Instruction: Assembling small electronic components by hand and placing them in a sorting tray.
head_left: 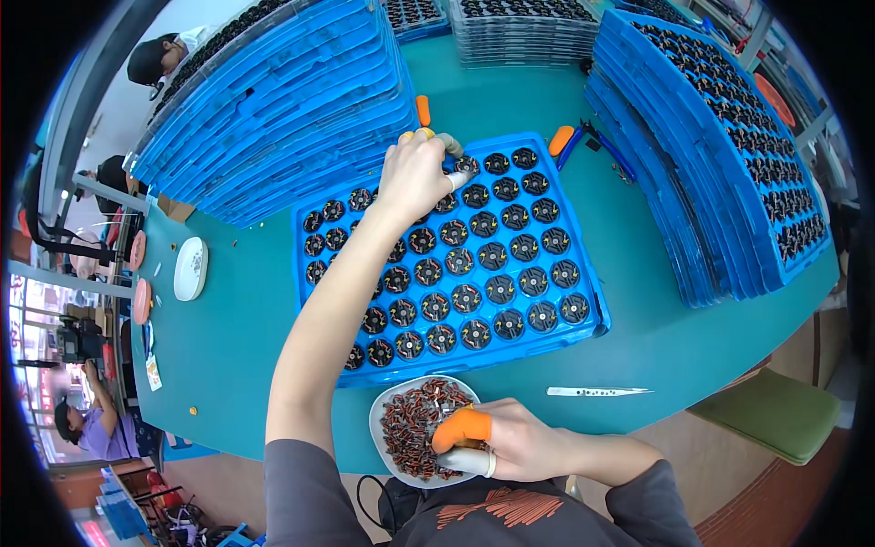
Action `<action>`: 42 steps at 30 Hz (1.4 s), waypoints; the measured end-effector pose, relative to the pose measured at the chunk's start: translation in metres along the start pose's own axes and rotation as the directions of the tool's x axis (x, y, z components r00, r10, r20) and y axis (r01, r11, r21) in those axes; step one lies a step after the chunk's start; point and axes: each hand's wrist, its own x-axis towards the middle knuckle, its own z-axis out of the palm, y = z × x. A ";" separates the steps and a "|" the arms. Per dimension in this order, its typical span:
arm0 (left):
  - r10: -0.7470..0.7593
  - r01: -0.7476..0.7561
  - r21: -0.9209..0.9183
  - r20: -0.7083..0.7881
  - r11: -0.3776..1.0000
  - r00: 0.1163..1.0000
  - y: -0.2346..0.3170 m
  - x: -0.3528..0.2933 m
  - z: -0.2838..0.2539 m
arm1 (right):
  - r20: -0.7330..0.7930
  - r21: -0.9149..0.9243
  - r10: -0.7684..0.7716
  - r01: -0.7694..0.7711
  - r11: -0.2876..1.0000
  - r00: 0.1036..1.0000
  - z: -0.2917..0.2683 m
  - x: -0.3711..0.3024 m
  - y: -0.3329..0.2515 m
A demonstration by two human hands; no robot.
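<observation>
My left hand (417, 175) reaches across a blue tray (583, 339) that holds rows of round black parts with red and yellow bits. Thumb and forefinger, in pale finger cots, close around a round black part (467, 165) in the far row. Close to my body, my right hand (497, 442) dips into a white bowl (375, 421) full of small copper-and-dark cylindrical pieces (410, 428). It wears an orange and a white finger cot. Its fingers are pinched together, their tips partly hidden; what they hold cannot be made out.
Stacked blue trays rise at the left (283, 109) and right (656, 182). Clear trays (524, 41) stand at the back. Blue-handled pliers (570, 148) lie beyond the tray, tweezers (597, 392) near the front edge. A white dish (190, 269) sits left. Other people are farther left.
</observation>
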 end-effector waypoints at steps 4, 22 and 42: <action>-0.049 0.041 0.131 0.054 0.990 0.997 0.011 -0.001 -0.003 | -0.003 0.099 0.040 -0.039 0.994 0.999 -0.001 0.003 0.001; -0.162 0.095 0.283 0.225 0.954 0.961 0.054 0.041 0.000 | -0.028 0.004 0.068 -0.068 0.998 0.997 0.007 0.000 0.011; -0.257 0.083 -0.978 0.132 -0.194 0.958 0.050 -0.210 -0.073 | -0.071 0.713 0.396 -0.232 0.662 0.915 0.006 0.010 0.017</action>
